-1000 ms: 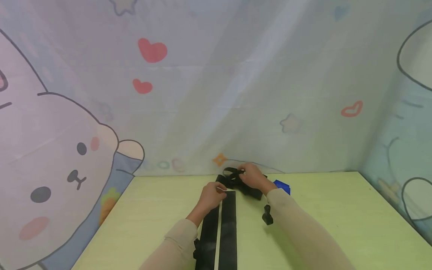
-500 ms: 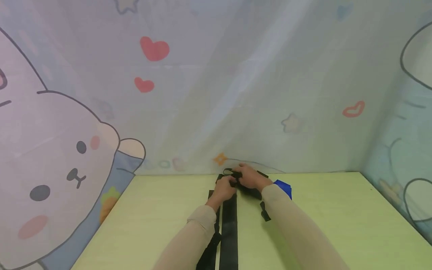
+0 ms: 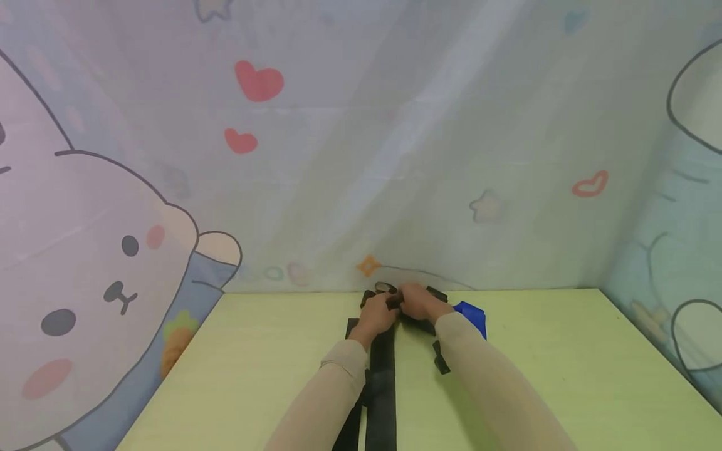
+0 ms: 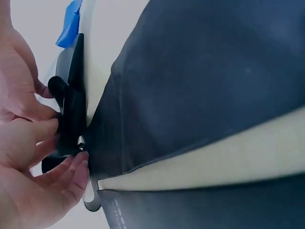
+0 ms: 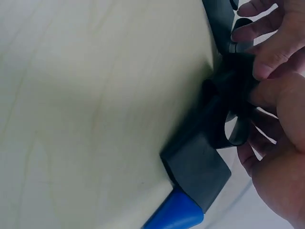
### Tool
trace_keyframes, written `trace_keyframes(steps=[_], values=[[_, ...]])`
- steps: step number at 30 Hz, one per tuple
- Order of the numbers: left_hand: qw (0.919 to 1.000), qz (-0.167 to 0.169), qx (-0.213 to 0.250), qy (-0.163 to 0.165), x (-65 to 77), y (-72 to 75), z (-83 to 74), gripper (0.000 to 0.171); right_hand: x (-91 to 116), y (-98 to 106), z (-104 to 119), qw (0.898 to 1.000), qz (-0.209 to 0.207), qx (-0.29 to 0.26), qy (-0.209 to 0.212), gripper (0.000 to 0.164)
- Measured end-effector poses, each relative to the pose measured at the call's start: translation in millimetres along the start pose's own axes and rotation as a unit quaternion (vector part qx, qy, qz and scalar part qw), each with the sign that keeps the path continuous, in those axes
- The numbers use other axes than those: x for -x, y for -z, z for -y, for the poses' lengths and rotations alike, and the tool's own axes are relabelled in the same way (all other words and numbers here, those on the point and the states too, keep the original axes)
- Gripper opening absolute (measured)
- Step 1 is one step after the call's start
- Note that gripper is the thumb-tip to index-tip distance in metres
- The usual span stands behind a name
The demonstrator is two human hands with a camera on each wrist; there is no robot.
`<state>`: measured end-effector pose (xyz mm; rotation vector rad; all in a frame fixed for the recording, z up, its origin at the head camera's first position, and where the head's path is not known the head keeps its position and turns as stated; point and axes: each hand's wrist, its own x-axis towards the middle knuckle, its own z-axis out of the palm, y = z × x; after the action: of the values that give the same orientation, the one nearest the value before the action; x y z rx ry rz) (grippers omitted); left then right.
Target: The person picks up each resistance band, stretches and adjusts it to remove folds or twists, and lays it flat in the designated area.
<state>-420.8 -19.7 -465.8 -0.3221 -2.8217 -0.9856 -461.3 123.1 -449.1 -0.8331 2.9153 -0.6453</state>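
Near the table's far edge, my left hand [image 3: 378, 314] and right hand [image 3: 419, 302] meet over a looped, bow-like bundle of black rubbery strip [image 5: 219, 109]. In the right wrist view, the thumb and fingers of my right hand [image 5: 286, 143] pinch the bundle beside its loops. My left hand [image 5: 281, 40] holds its other side with thumb and fingertips. Seen in the left wrist view, the left fingers [image 4: 71, 179] are at a wide flat black band [image 4: 200, 86], where a small shiny spot shows. The exact fold under the fingers is hidden.
A second flat black band [image 3: 382, 388] runs toward me. A blue piece [image 3: 471, 318] lies right of the bundle, and a small black strip end [image 3: 442, 358] by my right sleeve. A printed cloth backdrop [image 3: 361, 156] rises behind the pale yellow table [image 3: 536, 351].
My left hand has moved right and away from me, from the end of the bands to the bundle beside my right hand. The right hand has turned slightly and stays on the bundle.
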Motion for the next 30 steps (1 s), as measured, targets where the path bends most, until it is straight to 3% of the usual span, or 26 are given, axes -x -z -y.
trace_keyframes(steps=[2, 5, 8, 11, 15, 18, 21, 27, 30], values=[[0.9993, 0.018, -0.028, -0.018, -0.3, 0.2, -0.1, 0.029, 1, -3, -2, 1.000, 0.001, 0.005, 0.004, 0.025], [0.9972, 0.024, -0.065, -0.027, -1.2, 1.4, -0.4, 0.012, 1, -5, -4, 1.000, -0.016, 0.007, 0.009, 0.029], [0.9978, 0.009, -0.065, -0.013, -2.8, 2.7, -1.4, 0.027, 2, -6, -5, 0.998, -0.057, 0.008, 0.008, 0.025], [0.9996, -0.018, -0.023, -0.006, -4.1, 4.2, -4.2, 0.032, 3, -4, -5, 0.994, -0.106, -0.012, 0.003, 0.015], [0.9981, -0.037, 0.047, -0.009, -2.8, 6.1, -9.0, 0.022, 5, 0, -7, 0.985, -0.166, -0.055, 0.011, 0.005], [0.9953, -0.023, 0.093, -0.010, 0.8, 7.8, -12.0, 0.040, 7, 1, -8, 0.975, -0.208, -0.079, 0.022, 0.004], [0.9902, -0.004, 0.139, -0.004, 4.8, 10.3, -13.6, 0.047, 10, 4, -5, 0.966, -0.235, -0.107, 0.018, 0.006], [0.9816, 0.022, 0.190, 0.004, 7.5, 10.9, -10.8, 0.064, 8, 9, 0, 0.953, -0.249, -0.171, -0.016, 0.015], [0.9764, 0.027, 0.214, 0.004, 7.1, 10.0, -8.7, 0.074, 6, 13, 2, 0.941, -0.275, -0.194, -0.025, 0.017]])
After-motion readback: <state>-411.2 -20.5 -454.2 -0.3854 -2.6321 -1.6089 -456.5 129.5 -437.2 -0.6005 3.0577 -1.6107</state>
